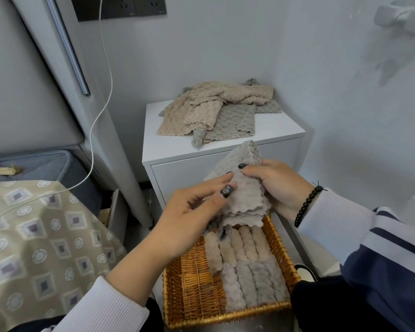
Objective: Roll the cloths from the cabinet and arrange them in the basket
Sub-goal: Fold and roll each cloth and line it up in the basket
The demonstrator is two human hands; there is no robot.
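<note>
Nearest the camera, a wicker basket [197,291] sits low in front of the person, its right half filled with rolled cloths [247,267] laid side by side in two rows, beige ones farther back and grey ones nearer; the left half shows bare weave. Just above the basket's far rim, both hands hold a folded grey cloth [241,185] in the air. The left hand [189,216] pinches the cloth's left edge between thumb and curled fingers, and the right hand [276,185] grips its right side with fingers bent over the top; a black bead bracelet [306,204] circles that wrist. To the left lies a bed cover [41,236] patterned with squares and circles. Behind the hands stands a white cabinet [175,142], its flat top carrying a loose heap of unrolled cloths [216,111], beige over grey. A white cable [101,109] hangs down the pale wall from a dark socket panel [120,7] at the top left corner of the room.
</note>
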